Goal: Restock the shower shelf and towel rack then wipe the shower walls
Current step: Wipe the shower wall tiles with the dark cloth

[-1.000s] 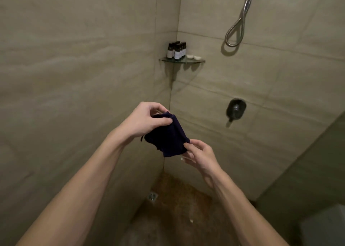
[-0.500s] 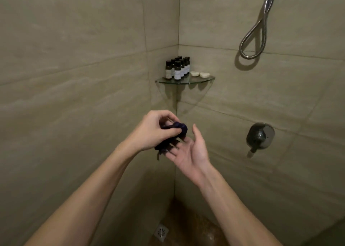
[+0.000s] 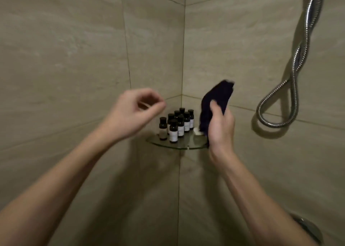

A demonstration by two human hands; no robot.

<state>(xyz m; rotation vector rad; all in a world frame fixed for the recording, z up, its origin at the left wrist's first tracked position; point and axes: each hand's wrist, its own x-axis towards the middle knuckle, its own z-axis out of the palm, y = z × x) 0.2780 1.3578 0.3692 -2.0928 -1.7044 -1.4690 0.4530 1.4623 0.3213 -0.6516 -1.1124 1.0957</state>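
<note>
A dark navy cloth [image 3: 217, 100] is gripped in my right hand [image 3: 220, 126], raised in front of the right shower wall [image 3: 261, 59] just right of the corner. My left hand [image 3: 132, 115] hovers empty to the left, fingers loosely curled, near the left wall [image 3: 65, 68]. Between the hands a glass corner shelf [image 3: 179, 145] carries several small dark bottles [image 3: 177, 124] with white labels. A small white soap [image 3: 197, 131] lies on the shelf, partly hidden behind the cloth and my right hand.
A chrome shower hose [image 3: 293, 88] loops down the right wall. The dark round mixer valve [image 3: 308, 229] sits at the bottom right edge. Beige tiles meet at the corner seam [image 3: 183, 49].
The cloth passed from my left hand into my right, which lifted it toward the right wall. My left hand let go and moved left. The view tilted upward, closer to the shelf.
</note>
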